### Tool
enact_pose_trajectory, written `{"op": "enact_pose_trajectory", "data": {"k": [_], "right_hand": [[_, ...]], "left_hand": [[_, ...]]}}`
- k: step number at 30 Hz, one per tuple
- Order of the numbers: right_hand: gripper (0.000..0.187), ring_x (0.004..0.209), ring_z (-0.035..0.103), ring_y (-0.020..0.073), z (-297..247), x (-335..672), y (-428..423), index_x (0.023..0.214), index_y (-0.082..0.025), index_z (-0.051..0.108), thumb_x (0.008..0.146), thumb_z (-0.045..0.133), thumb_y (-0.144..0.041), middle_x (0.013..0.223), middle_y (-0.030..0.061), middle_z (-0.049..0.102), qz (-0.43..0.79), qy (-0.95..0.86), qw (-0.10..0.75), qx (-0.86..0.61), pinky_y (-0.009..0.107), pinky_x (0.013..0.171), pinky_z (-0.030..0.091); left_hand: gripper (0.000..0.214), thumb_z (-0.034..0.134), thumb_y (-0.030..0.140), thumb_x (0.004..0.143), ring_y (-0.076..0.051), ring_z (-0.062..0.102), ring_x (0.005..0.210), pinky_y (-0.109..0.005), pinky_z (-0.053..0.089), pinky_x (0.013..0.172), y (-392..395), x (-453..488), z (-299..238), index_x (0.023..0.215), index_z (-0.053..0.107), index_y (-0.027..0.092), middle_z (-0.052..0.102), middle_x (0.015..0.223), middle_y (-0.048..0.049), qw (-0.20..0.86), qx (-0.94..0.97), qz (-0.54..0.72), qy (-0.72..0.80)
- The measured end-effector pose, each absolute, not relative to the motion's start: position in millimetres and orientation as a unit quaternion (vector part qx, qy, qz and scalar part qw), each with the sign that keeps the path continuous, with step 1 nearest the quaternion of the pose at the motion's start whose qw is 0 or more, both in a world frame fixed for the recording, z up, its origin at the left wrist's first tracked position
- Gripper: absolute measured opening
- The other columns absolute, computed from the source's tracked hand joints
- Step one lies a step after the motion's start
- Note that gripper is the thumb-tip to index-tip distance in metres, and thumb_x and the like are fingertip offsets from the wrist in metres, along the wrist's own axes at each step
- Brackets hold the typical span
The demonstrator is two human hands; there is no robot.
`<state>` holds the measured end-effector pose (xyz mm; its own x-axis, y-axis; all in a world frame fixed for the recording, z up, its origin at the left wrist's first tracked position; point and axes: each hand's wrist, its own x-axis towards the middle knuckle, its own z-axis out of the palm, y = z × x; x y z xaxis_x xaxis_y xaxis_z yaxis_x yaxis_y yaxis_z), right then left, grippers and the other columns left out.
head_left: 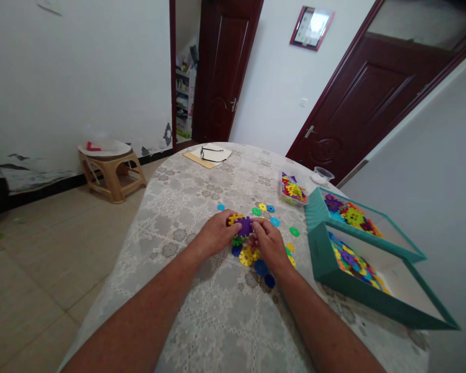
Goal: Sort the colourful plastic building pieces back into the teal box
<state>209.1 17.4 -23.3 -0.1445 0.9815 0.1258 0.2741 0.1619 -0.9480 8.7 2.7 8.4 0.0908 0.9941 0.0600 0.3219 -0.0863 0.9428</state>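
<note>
Between my two hands is a small built piece of plastic interlocking blocks [244,227], with a purple notched face towards me and yellow and green parts at its edges. My left hand [218,231] grips it from the left, thumb on the purple face. On the other side my right hand [271,241] pinches its right edge with fingers closed. Several loose flower-shaped discs lie around and below, among them a yellow disc [246,256], a blue disc [261,267] and a green disc [294,231].
To the right stands a teal box [319,254] with two compartments of colourful pieces. Behind it are a clear tub [293,189] of pieces and a clear bowl [323,174]. Glasses [213,154] rest on paper at the table's far edge. A tan stool [114,176] stands left.
</note>
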Motion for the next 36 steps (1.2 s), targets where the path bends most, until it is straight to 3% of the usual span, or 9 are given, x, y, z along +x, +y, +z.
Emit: {"op": "enact_pose_trajectory", "data": {"k": [3,5,7,11,15,17,21,25,36], "right_hand": [[0.039,0.105,0.071,0.0272,-27,217,18,0.132,-0.024,0.066,0.101,0.053,-0.043,0.123,0.0115,0.074,0.219,-0.768,0.392,-0.457,0.043,0.089,0.059],[0.044,0.133,0.059,0.0312,-31,221,19,0.139,-0.022,0.063,0.098,0.058,-0.035,0.14,0.0139,0.067,0.106,-0.838,0.346,-0.41,0.051,0.114,0.047],[0.046,0.142,0.051,0.0336,-36,222,20,0.141,-0.02,0.061,0.096,0.06,-0.031,0.142,0.015,0.065,0.051,-0.871,0.295,-0.389,0.056,0.122,0.037],[0.036,0.123,0.061,0.033,-39,218,21,0.131,-0.021,0.067,0.098,0.062,-0.033,0.127,0.015,0.071,0.048,-0.883,0.238,-0.403,0.053,0.111,0.046],[0.035,0.119,0.064,0.0304,-30,219,21,0.128,-0.021,0.068,0.101,0.056,-0.04,0.124,0.0139,0.073,0.105,-0.835,0.328,-0.429,0.048,0.109,0.047],[0.037,0.113,0.067,0.0284,-24,221,21,0.123,-0.021,0.07,0.105,0.049,-0.046,0.12,0.0125,0.074,0.179,-0.79,0.375,-0.452,0.044,0.101,0.052],[0.051,0.068,0.067,0.0216,-23,224,24,0.108,-0.02,0.07,0.102,0.045,-0.063,0.084,0.0063,0.074,0.396,-0.646,0.418,-0.501,0.033,0.062,0.053],[0.054,0.056,0.062,0.0177,-31,223,29,0.103,-0.02,0.068,0.093,0.058,-0.071,0.072,0.0026,0.071,0.504,-0.569,0.443,-0.476,0.03,0.055,0.049],[0.037,0.056,0.059,0.0153,-24,206,21,0.085,-0.023,0.068,0.1,0.056,-0.054,0.066,-0.0011,0.066,0.39,-0.661,0.394,-0.506,0.025,0.052,0.044]], "left_hand": [[0.039,0.064,0.028,0.085,-0.021,0.07,0.092,-0.026,0.059,0.065,5,3,13,0.123,0.065,0.021,0.073,0.115,-0.0093,0.44,0.518,0.473,0.56],[0.041,0.063,0.027,0.086,-0.021,0.071,0.093,-0.026,0.061,0.064,6,0,19,0.127,0.061,0.021,0.071,0.118,-0.0112,0.477,0.438,0.527,0.551],[0.041,0.063,0.025,0.086,-0.019,0.071,0.091,-0.025,0.063,0.064,4,-2,24,0.126,0.058,0.02,0.071,0.116,-0.0113,0.514,0.377,0.56,0.529],[0.039,0.064,0.021,0.085,-0.019,0.073,0.089,-0.026,0.064,0.065,1,1,28,0.124,0.057,0.02,0.072,0.112,-0.0103,0.547,0.351,0.57,0.502],[0.037,0.062,0.021,0.086,-0.02,0.076,0.087,-0.028,0.065,0.066,2,5,25,0.123,0.056,0.021,0.074,0.108,-0.0096,0.568,0.349,0.555,0.496],[0.036,0.062,0.022,0.087,-0.02,0.077,0.087,-0.028,0.065,0.066,3,5,23,0.123,0.056,0.021,0.074,0.107,-0.01,0.575,0.348,0.55,0.495],[0.036,0.06,0.025,0.089,-0.02,0.077,0.09,-0.029,0.066,0.072,3,7,16,0.124,0.056,0.022,0.074,0.108,-0.0102,0.586,0.35,0.545,0.487],[0.038,0.061,0.025,0.088,-0.021,0.078,0.092,-0.032,0.066,0.076,3,11,10,0.126,0.057,0.023,0.074,0.106,-0.0089,0.584,0.357,0.54,0.49],[0.044,0.07,0.036,0.085,-0.028,0.071,0.119,-0.039,0.063,0.096,-5,24,9,0.126,0.064,0.021,0.07,0.129,-0.0126,0.6,0.448,0.477,0.459]]}}
